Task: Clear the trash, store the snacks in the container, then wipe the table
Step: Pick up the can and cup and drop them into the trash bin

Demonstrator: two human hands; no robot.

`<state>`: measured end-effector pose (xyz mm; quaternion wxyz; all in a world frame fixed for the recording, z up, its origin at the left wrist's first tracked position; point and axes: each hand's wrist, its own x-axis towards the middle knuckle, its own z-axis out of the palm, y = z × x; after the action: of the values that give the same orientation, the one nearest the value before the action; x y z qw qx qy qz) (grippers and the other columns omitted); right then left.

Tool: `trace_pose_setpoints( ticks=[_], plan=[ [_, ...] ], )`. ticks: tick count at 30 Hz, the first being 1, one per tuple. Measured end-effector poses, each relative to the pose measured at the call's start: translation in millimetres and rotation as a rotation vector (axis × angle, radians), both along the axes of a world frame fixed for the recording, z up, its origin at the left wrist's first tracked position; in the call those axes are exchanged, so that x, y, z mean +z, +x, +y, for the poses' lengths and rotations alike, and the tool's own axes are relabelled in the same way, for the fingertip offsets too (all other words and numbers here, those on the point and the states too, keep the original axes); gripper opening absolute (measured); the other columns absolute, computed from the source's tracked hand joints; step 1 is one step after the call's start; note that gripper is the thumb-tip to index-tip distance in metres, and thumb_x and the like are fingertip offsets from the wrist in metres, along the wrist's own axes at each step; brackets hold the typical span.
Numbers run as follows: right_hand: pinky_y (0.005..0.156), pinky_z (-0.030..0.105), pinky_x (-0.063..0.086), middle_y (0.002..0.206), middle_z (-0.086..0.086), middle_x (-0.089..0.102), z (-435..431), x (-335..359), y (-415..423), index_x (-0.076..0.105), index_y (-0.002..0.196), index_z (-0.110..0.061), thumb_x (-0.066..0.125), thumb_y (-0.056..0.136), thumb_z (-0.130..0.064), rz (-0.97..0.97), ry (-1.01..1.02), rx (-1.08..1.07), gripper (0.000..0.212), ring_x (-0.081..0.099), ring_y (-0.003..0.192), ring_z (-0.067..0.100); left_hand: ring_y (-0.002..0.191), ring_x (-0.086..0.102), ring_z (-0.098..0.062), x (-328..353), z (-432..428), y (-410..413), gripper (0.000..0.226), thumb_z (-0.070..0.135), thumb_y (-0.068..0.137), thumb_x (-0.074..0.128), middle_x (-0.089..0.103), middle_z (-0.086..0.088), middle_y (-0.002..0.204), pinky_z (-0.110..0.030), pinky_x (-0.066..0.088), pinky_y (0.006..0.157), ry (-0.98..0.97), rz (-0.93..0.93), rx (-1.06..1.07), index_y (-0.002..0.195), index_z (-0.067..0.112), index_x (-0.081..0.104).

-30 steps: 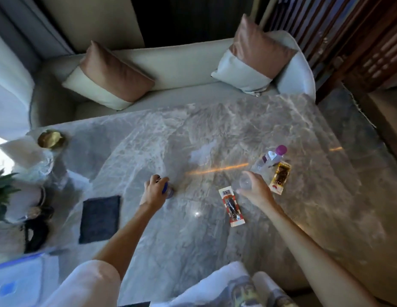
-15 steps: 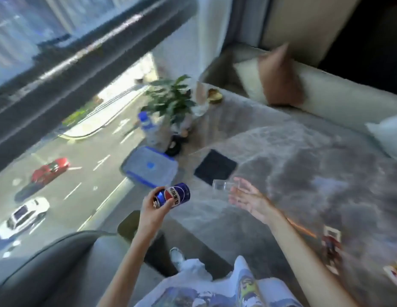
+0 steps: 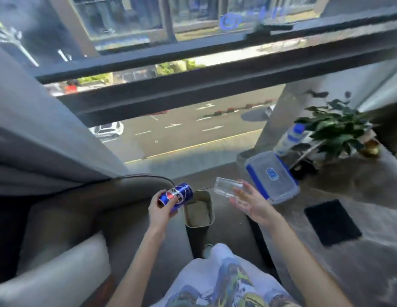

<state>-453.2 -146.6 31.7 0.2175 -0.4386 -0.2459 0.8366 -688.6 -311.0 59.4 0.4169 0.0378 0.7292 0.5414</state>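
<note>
Bright daylight floods through the window [image 3: 193, 134]; motion blur, edges warped.

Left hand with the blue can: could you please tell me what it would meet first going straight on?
Probably the open trash bin, just beyond the can that the left hand grips; depth is unclear, so it might pass above.

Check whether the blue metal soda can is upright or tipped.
Tipped: the blue soda can lies slanted in the left hand.
</note>
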Motion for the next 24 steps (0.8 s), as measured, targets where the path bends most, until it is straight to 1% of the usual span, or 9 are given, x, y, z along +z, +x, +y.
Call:
trace_pose_setpoints(
  ticks=[3,6,10,13,16,18,20,22,24],
  plan=[
    [0.078,0.033,0.061,0.13,0.013,0.059,9,-4,-21,0.04,0.139,-0.021,0.077,0.078,-0.01,-0.029,-0.036,0.04,0.072,0.067,0.111,0.034,0.11,0.06,-0.031,-8,-4,-10,0.045,0.011,0.088,0.068,0.05,-0.013,0.128,-0.039,0.059,0.08,0.013,-0.056,0.119,0.129,0.016,0.052],
    [0.078,0.034,0.06,0.131,0.015,0.059,20,-6,-38,0.041,0.14,-0.021,0.083,0.072,-0.012,-0.054,-0.044,0.093,0.081,0.066,0.112,0.036,0.106,0.061,-0.027,-16,-3,-16,0.045,0.014,0.089,0.068,0.049,-0.013,0.128,-0.031,0.059,0.072,0.015,-0.119,0.204,0.13,0.016,0.049],
    [0.079,0.033,0.06,0.135,0.016,0.056,33,-14,-61,0.041,0.141,-0.021,0.087,0.067,-0.015,-0.074,-0.071,0.104,0.088,0.066,0.113,0.034,0.096,0.06,-0.021,-38,3,-25,0.043,0.026,0.091,0.066,0.049,-0.012,0.128,-0.03,0.058,0.07,-0.005,-0.227,0.318,0.126,0.012,0.046],
    [0.079,0.032,0.061,0.139,0.016,0.053,38,-41,-84,0.036,0.146,-0.018,0.084,0.068,-0.017,-0.145,-0.085,0.117,0.091,0.066,0.112,0.032,0.093,0.061,-0.022,-77,14,-31,0.043,0.035,0.092,0.062,0.049,-0.014,0.126,-0.034,0.061,0.067,-0.042,-0.4,0.381,0.12,0.01,0.042],
    [0.08,0.031,0.061,0.148,0.019,0.042,41,-96,-107,0.031,0.148,-0.012,0.073,0.081,-0.021,-0.241,-0.131,0.081,0.08,0.065,0.108,0.033,0.103,0.059,-0.033,-142,33,-35,0.054,0.041,0.094,0.057,0.051,-0.022,0.133,-0.04,0.06,0.073,-0.113,-0.58,0.408,0.129,0.002,0.042],
    [0.079,0.031,0.062,0.146,0.019,0.044,42,-151,-117,0.033,0.146,-0.01,0.071,0.083,-0.026,-0.296,-0.181,0.065,0.075,0.066,0.105,0.033,0.106,0.058,-0.034,-199,49,-33,0.055,0.043,0.095,0.054,0.053,-0.023,0.133,-0.043,0.058,0.077,-0.151,-0.672,0.427,0.129,0.002,0.042],
    [0.08,0.032,0.062,0.142,0.018,0.047,43,-213,-123,0.035,0.144,-0.012,0.07,0.086,-0.031,-0.348,-0.241,0.057,0.071,0.065,0.107,0.034,0.103,0.058,-0.032,-262,66,-29,0.055,0.044,0.095,0.054,0.055,-0.021,0.126,-0.043,0.056,0.079,-0.191,-0.714,0.45,0.131,0.004,0.043],
    [0.08,0.033,0.062,0.14,0.017,0.047,43,-277,-126,0.034,0.145,-0.015,0.072,0.084,-0.037,-0.414,-0.285,0.081,0.075,0.063,0.112,0.035,0.093,0.058,-0.03,-324,83,-23,0.056,0.044,0.095,0.053,0.056,-0.019,0.116,-0.042,0.055,0.079,-0.233,-0.725,0.46,0.132,0.004,0.044],
    [0.084,0.035,0.059,0.138,0.017,0.046,41,-337,-126,0.033,0.144,-0.016,0.074,0.082,-0.039,-0.485,-0.303,0.117,0.078,0.061,0.115,0.035,0.095,0.058,-0.03,-381,98,-15,0.055,0.043,0.096,0.053,0.055,-0.017,0.114,-0.043,0.054,0.08,-0.273,-0.726,0.452,0.133,0.003,0.044]
  ],
)
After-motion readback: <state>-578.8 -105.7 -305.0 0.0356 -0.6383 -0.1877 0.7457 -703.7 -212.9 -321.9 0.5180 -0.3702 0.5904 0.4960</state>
